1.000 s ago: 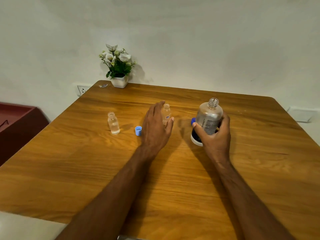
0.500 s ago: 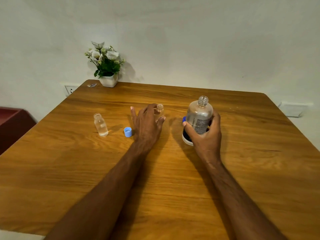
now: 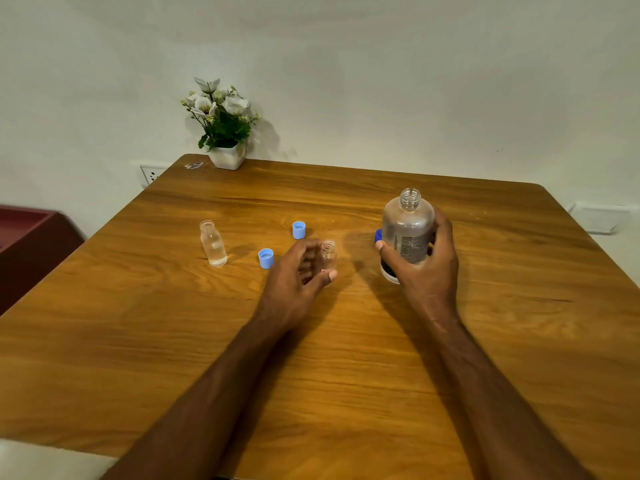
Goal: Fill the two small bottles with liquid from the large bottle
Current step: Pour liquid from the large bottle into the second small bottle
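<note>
Just one cam here — head-mounted, wide-angle, looking forward and down across the bench (image 3: pixel 346 375).

It sits at the near edge, so both forearms run in from the bottom, the left hand (image 3: pixel 298 282) and right hand (image 3: pixel 426 268) landing mid-frame at arm's reach. It faces the wall (image 3: pixel 381 81) behind the far edge — the flower pot (image 3: pixel 227 155) marks the back-left corner. No second view, so nothing overlaps.

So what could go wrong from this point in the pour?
The small bottle by the left hand has a narrow mouth, so liquid from the large bottle held in the right hand could spill on the table. The left hand may also tip that light bottle over.
</note>
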